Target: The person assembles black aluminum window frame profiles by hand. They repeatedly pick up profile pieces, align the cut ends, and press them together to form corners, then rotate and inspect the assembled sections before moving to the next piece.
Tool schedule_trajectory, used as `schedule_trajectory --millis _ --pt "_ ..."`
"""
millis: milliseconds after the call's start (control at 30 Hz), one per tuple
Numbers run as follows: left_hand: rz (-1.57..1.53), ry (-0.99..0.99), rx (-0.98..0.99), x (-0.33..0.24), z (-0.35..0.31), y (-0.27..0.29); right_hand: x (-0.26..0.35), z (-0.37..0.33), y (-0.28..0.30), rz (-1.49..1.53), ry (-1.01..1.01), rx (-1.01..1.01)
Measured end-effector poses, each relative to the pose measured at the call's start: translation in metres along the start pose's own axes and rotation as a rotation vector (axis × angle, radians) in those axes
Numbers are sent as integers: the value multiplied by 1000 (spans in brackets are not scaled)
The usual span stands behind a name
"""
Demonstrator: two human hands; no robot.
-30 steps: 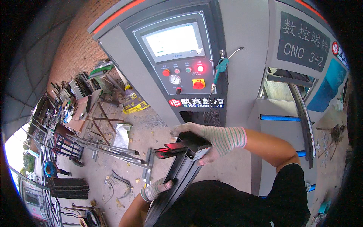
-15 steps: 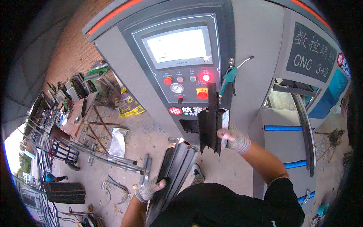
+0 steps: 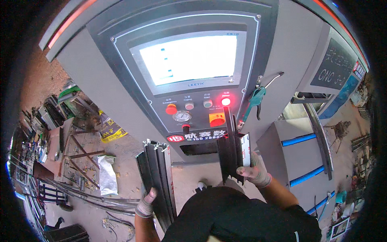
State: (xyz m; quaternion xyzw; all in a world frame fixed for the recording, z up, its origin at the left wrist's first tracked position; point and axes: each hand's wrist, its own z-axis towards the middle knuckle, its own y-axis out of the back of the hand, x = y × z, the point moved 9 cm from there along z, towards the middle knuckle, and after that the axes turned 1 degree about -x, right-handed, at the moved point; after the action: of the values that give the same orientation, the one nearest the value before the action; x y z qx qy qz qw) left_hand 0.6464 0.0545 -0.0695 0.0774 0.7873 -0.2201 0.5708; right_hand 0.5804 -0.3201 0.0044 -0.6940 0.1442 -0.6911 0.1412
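My left hand [image 3: 146, 203], in a pale work glove with the fingertips showing, grips a long dark metal profile [image 3: 158, 173] with a channelled cross-section. Its cut end points up toward the machine. On the right, my right hand [image 3: 256, 172], gloved alike, is closed around a shorter dark metal profile [image 3: 229, 157], its thumb on the near side. A white label [image 3: 245, 150] shows on that piece's side. The right-hand profile overlaps the lower edge of the control panel, just below the lit red lamp [image 3: 225, 101]. The two profiles are held apart.
The grey machine has a bright screen [image 3: 191, 60], a red push button [image 3: 171, 109], a gauge [image 3: 182, 116] and a red-and-yellow switch [image 3: 217, 119]. A green air gun [image 3: 256, 97] hangs beside it. Blue rollers [image 3: 299, 139] stand right; a white sack [image 3: 107, 177] and long metal bars [image 3: 100, 197] lie left.
The view has moved nearer the machine's panel. The left-hand profile has swung left and turned so its cut end shows; the right-hand profile sits a little lower. Both stay held.
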Motion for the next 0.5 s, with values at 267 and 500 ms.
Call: schedule_trajectory --millis 267,500 --pt "138 59 -136 -9 32 26 5 31 -22 71 137 1" --pt "66 103 -179 -8 30 36 12 49 -18 21 240 100"
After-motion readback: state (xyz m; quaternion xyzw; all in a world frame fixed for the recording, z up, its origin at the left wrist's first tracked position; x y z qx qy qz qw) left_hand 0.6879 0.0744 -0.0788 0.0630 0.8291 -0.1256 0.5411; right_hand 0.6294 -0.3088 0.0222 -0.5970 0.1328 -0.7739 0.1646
